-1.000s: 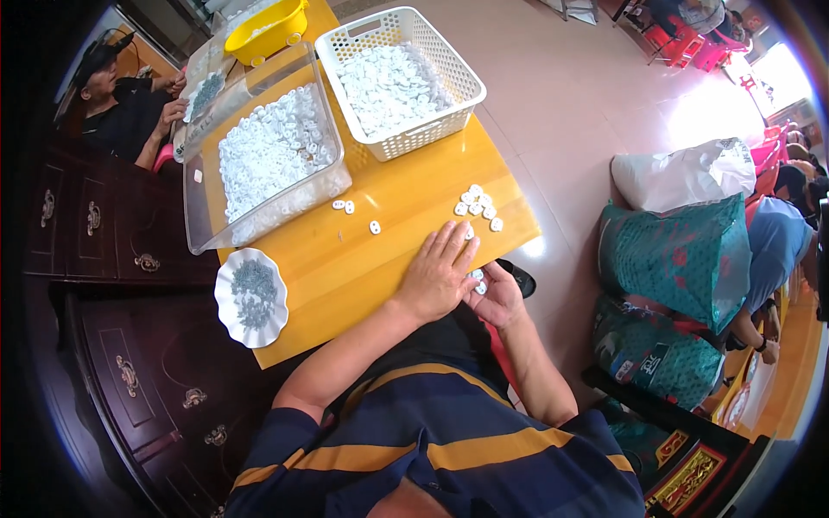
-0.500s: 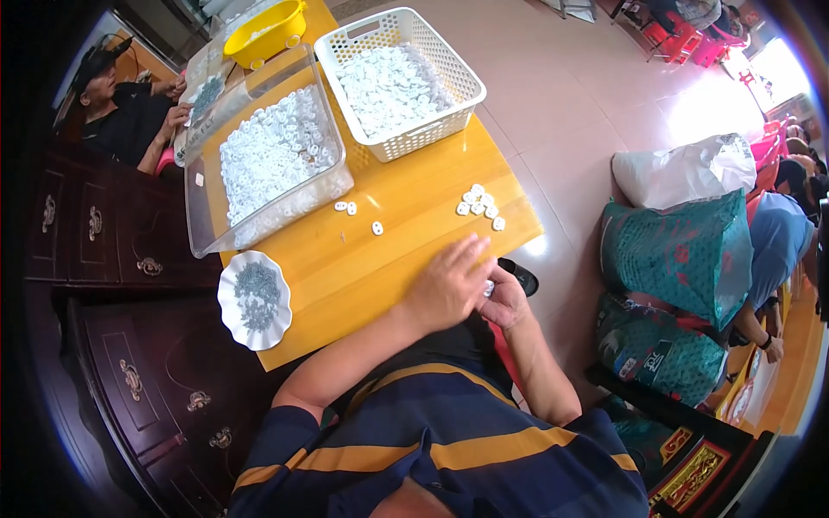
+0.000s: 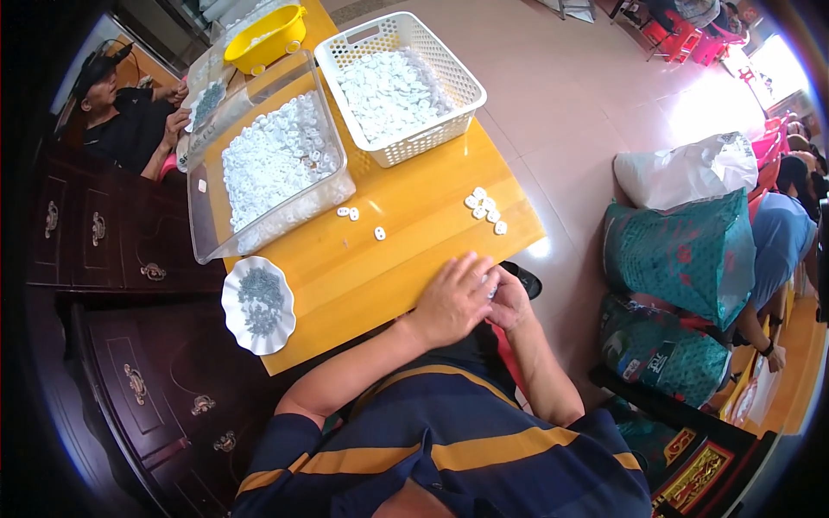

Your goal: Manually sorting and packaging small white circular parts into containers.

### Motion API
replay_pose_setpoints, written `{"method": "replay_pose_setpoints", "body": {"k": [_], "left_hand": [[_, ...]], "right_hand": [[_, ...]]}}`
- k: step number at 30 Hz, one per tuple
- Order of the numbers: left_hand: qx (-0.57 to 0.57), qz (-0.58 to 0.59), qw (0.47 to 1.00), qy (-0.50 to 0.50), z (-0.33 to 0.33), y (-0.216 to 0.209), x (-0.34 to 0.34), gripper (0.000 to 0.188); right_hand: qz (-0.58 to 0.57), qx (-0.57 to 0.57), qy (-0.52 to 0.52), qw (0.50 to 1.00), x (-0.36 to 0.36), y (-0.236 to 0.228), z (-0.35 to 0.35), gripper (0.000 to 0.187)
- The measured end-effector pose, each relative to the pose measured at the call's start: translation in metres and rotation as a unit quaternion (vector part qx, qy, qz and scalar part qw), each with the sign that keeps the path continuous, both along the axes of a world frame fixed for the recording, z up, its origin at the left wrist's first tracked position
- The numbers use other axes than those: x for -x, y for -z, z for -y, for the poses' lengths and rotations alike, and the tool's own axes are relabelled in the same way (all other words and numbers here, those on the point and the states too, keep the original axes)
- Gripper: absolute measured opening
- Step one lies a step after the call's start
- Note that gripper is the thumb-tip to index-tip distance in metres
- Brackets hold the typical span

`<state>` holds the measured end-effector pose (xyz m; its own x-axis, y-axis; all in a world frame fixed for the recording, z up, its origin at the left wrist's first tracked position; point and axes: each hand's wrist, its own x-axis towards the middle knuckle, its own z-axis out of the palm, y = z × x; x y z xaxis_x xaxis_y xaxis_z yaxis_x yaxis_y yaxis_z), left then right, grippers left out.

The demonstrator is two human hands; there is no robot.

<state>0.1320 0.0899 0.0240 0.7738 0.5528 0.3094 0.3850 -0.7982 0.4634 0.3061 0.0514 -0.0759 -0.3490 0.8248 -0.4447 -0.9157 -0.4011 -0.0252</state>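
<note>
My hands meet just off the table's near edge. My right hand point(image 3: 511, 304) is closed around a small white plastic piece point(image 3: 493, 289), partly hidden by fingers. Against it lies my left hand point(image 3: 451, 298), its fingers bent toward that piece; the thumb and anything pinched are hidden. Beyond the hands, a small group of white oval pieces with dark holes point(image 3: 489, 205) rests near the table's right edge. A few more like them lie farther left, among them a single loose piece point(image 3: 380, 233).
A clear plastic bin point(image 3: 199, 226) and a white perforated basket point(image 3: 406, 148), both full of white pieces, stand on the wooden table point(image 3: 345, 298). A scalloped white dish point(image 3: 281, 324) holds small grey bits. Green sacks point(image 3: 678, 255) stand right; a person point(image 3: 129, 121) sits far left.
My left hand has drawn slightly back, its fingers curling in at my right hand. The group near the right edge looks slightly smaller. The whole view has shifted a little.
</note>
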Motion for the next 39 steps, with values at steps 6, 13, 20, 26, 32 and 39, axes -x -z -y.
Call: {"method": "replay_pose_setpoints", "body": {"k": [6,13,20,26,32,39], "left_hand": [[-0.019,0.059,0.998,0.002,-0.031,-0.001,-0.018,0.056],[-0.066,0.035,0.994,-0.083,-0.098,0.013,-0.054,0.053],[-0.058,0.073,0.995,-0.025,-0.081,0.027,-0.071,0.044],[-0.065,0.063,0.996,-0.008,-0.056,0.036,-0.075,0.040],[-0.122,0.112,0.986,0.027,-0.016,0.048,-0.085,0.033],[-0.069,0.175,0.980,0.068,0.009,0.051,-0.088,0.030]], "right_hand": [[0.013,0.021,0.028,0.999,-0.007,0.012,0.004,0.031],[0.010,0.046,0.039,0.998,-0.013,0.005,-0.001,0.032],[0.068,0.074,0.105,0.989,-0.016,-0.026,-0.012,0.031],[0.025,0.064,0.112,0.991,-0.023,-0.019,-0.024,0.031],[-0.062,0.043,0.118,0.990,-0.033,0.000,0.002,0.027],[-0.148,-0.050,0.100,0.983,-0.035,0.005,0.030,0.023]]}}
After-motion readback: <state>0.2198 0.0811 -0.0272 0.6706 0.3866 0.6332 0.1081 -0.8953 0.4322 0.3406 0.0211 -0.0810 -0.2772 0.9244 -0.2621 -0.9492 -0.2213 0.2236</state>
